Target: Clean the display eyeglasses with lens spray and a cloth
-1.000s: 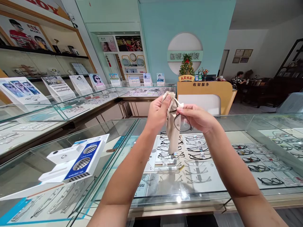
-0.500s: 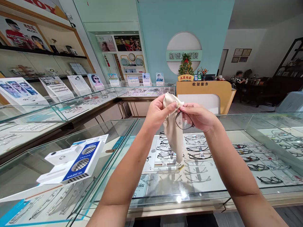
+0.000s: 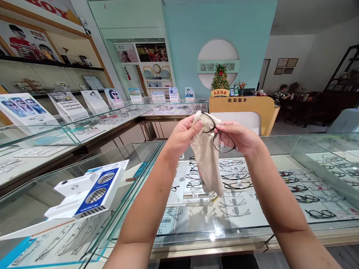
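A pair of dark-framed glasses is held up in the air between the two hands, well above the glass table and the rows of frames shown under its top. The right hand is closed in a pinch on the frame at the right-hand lens, thumb below and fingers above, so that this lens is seen bare and nearly face-on. The left hand is pinched on a beige cloth, whose upper part is wrapped over the other lens and pressed against it by the thumb; the rest of the cloth hangs loose, straight down from the hands, and does not reach the table. The long axis of the glasses is laid roughly left to right, tilted so that the covered end is higher and the bare end lower. The covered lens is thus nearest the left hand, and the bare lens lies wholly within the right hand's grip. A blue-and-white box is seen well apart, on the neighbouring glass case at lower left.
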A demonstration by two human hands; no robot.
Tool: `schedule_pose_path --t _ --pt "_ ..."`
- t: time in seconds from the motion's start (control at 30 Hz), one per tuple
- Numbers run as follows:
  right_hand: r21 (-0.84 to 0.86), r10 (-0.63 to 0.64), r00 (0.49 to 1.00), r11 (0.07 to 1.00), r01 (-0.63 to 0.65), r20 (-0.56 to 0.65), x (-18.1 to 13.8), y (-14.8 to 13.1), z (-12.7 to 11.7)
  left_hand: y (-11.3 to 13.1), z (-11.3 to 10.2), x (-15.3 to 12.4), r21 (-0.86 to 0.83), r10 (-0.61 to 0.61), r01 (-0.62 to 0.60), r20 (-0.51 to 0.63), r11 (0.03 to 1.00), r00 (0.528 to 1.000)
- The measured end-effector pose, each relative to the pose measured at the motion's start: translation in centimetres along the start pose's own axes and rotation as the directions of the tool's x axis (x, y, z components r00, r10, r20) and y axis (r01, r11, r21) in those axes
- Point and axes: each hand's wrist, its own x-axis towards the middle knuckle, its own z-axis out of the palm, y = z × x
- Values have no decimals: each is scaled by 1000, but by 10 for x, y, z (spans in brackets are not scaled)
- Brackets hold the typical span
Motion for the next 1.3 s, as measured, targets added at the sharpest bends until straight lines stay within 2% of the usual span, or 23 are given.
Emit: schedule_pose_path --t 0.1,0.17,0.27,0.33,0.53,0.6,0.7,0.87,0.93,1.0,1.07,1.2,1.3 --pt "34 -25 999 999 25 21 1 1 3 -4 3 0 21 35 -35 -18 999 999" --pt "70 -32 998 997 29 47 2 4 8 -10 8 1 47 88 -83 -108 995 990" --pt "96 -5 997 995 -2 75 3 8 15 -17 16 3 87 183 -165 -265 982 947" --pt "96 5 997 995 -13 81 4 10 17 -17 20 4 90 198 -178 -325 980 925" --pt "26 -81 997 996 81 -1 1 5 14 -6 19 3 -1 91 -96 -283 995 955" --pt "4 -105 994 994 105 -23 0 2 12 -3 16 2 8 93 -95 -298 995 950" --pt "6 -117 992 993 117 -37 -2 -2 8 1 7 3 62 157 -145 -370 988 916" --pt "31 -137 989 990 138 -48 -4 -4 1 6 -10 6 197 286 -215 -506 957 813" --pt "44 -144 989 988 145 -32 -4 -4 -2 9 -12 5 191 276 -205 -525 960 805" --pt "68 -150 989 986 150 -11 -4 -4 -3 13 -12 1 171 248 -186 -509 968 824" --pt "84 -152 988 985 151 7 -5 -4 -4 18 -11 -3 232 274 -184 -455 955 848" --pt "60 -145 989 988 144 5 -7 -6 -5 29 -8 -12 539 417 -219 -278 813 865" --pt "41 -119 993 992 119 16 -7 -7 -4 36 -4 -16 632 438 -258 -145 731 887"
